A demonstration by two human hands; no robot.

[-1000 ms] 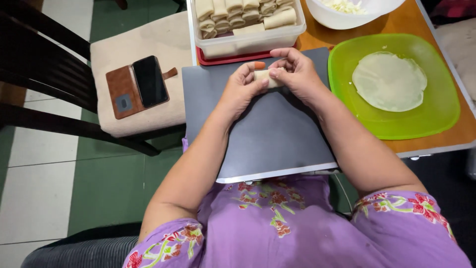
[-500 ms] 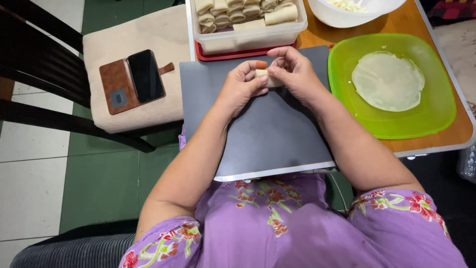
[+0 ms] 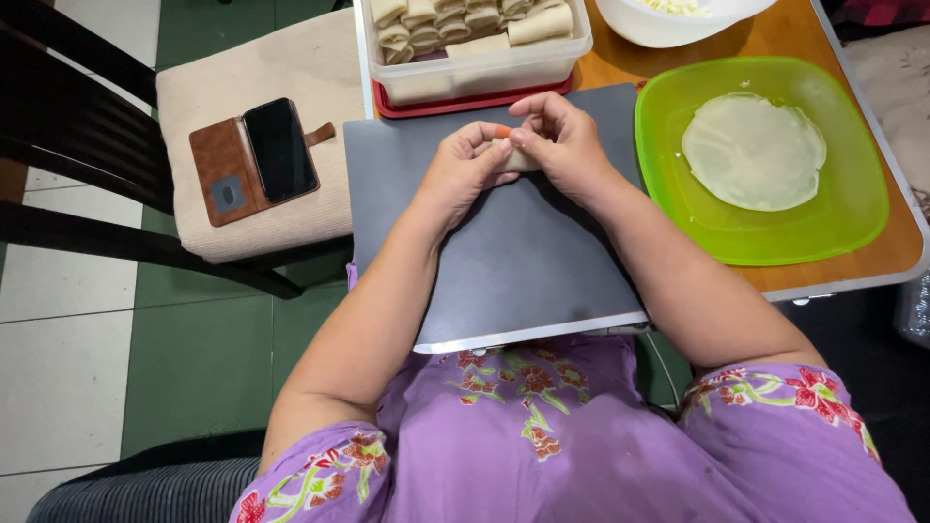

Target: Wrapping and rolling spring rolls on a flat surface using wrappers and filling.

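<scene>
Both hands close on a small pale roll (image 3: pixel 511 155), pinched between them at the far edge of a dark grey board (image 3: pixel 504 261). The left hand (image 3: pixel 465 169) curls its fingers around the roll's left end, thumb on top. The right hand (image 3: pixel 562 140) covers the right end, fingertips pressing down and inward. The roll lies across the gap between the two hands, mostly hidden by them; a bit of orange filling (image 3: pixel 503 131) shows at its top, just beside the right fingertips. Whether the roll rests on the board or is lifted slightly off it cannot be told.

Just beyond the hands stands a clear tub (image 3: pixel 475 73) filled with finished rolls (image 3: pixel 455 19), set on a red lid (image 3: pixel 465 102). To the right, near the right forearm, a green tray (image 3: pixel 852 223) holds one round flat wrapper (image 3: pixel 754 150). A white bowl (image 3: pixel 659 29) sits behind the tray on the wooden table (image 3: pixel 601 68). To the left, well apart from the hands, a phone (image 3: pixel 279 148) in a brown wallet case (image 3: pixel 223 169) lies on a cushioned chair (image 3: pixel 262 68).
</scene>
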